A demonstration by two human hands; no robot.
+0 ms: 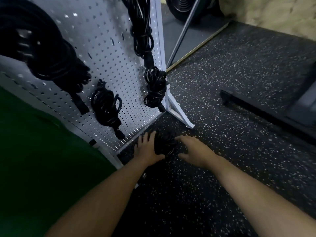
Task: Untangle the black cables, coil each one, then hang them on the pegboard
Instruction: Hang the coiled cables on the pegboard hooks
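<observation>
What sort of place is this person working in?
Probably a gym or its storage corner, though I cannot be sure. The floor is black speckled rubber matting, a white pegboard on a stand carries coiled black cables, and a dark equipment base sits on the floor to the right.

Floor: black rubber with white speckles, fills near and right of view. Small black cable bundle lies on it, near centre, just in front of the pegboard's lower edge. White pegboard stands on the floor at left; its white angled foot rests on the rubber. Dark low bar lies on the floor at right. Far: smooth grey floor section behind a pale edge strip.
</observation>
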